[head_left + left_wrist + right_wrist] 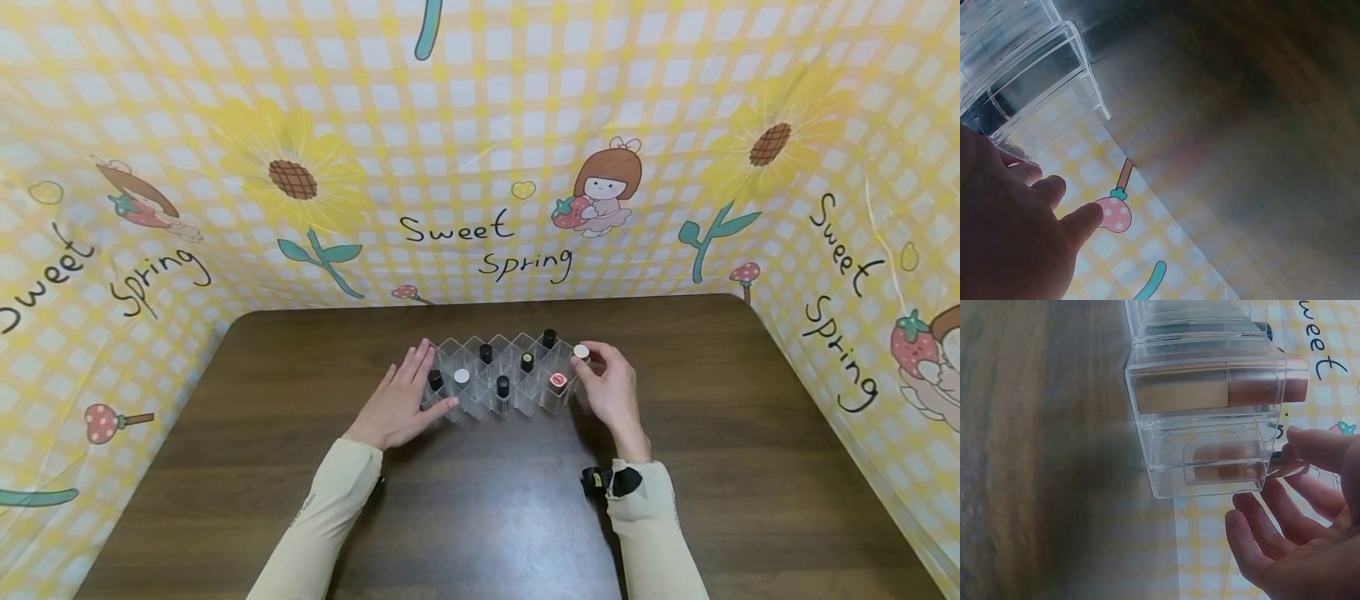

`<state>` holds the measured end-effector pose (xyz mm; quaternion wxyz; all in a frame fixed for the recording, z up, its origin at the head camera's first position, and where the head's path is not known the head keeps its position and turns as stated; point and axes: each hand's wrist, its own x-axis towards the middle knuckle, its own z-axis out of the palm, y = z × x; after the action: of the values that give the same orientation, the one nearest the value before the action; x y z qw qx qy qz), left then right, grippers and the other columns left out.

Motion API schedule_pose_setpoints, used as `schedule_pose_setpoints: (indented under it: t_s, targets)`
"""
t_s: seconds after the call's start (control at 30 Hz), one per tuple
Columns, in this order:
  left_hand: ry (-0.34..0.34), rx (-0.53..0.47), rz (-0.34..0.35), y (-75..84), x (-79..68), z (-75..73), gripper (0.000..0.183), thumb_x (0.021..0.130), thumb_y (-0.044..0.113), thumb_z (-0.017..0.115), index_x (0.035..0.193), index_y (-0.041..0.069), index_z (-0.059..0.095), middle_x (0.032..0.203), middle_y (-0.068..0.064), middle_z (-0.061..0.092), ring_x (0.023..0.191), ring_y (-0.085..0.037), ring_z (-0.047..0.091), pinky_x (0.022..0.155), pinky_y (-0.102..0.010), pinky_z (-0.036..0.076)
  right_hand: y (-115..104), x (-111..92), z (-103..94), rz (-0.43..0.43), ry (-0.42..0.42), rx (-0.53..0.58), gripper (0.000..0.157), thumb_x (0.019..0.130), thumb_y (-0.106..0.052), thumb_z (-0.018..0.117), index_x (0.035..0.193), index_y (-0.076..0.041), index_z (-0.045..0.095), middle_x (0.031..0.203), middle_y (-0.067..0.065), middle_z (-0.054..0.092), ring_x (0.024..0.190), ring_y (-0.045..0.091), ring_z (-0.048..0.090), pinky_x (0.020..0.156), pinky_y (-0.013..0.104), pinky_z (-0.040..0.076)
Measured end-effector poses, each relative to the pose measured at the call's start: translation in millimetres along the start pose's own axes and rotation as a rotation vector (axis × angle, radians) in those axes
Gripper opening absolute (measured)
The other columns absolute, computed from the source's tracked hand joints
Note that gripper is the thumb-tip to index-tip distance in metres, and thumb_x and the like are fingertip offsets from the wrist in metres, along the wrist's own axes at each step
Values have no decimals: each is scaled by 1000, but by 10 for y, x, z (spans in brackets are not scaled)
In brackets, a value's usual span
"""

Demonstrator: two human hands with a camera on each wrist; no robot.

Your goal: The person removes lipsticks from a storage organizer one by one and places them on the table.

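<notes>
A clear plastic lipstick organizer (528,407) with diamond-shaped compartments stands on the table. My right hand (613,392) pinches a white-topped lipstick tube (581,352) between thumb and finger at the organizer's right end. Seen from the right wrist, that tube's brownish body (1225,464) sits inside the end compartment. Next to it is a longer tube with a shiny copper cap (1266,384). At the opposite end, my left hand (401,408) rests against the organizer, fingers straight and thumb along its front. The left wrist view shows the organizer's clear edge (1041,69) beside the fingers.
Several other tubes stand in the organizer, among them a red-topped one (557,382), a white-capped one (462,377) and black-capped ones such as this tube (503,385). The dark wooden table (480,500) is enclosed by a yellow checked cloth (450,167) behind and at both sides.
</notes>
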<state>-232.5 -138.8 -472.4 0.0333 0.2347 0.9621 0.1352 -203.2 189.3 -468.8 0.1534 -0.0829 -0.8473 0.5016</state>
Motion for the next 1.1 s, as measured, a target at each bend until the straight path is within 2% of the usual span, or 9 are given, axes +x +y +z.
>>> schedule_pose_setpoints:
  t_s: [0.77, 1.1]
  targets:
    - [-10, -3, -10, 0, -2, 13, 97, 89, 77, 29, 156, 11, 4, 164, -3, -3, 152, -27, 7, 120, -53, 16, -81, -13, -36, -43, 19, 56, 31, 90, -14, 68, 118, -3, 63, 114, 17, 65, 107, 31, 61, 97, 46, 50]
    - [-10, 8, -7, 0, 0, 6, 97, 90, 76, 29, 156, 10, 4, 164, -4, -3, 152, -27, 8, 120, -53, 17, -146, -26, -76, -108, 60, 84, 32, 89, -14, 69, 118, -2, 62, 113, 18, 65, 107, 33, 62, 94, 49, 48]
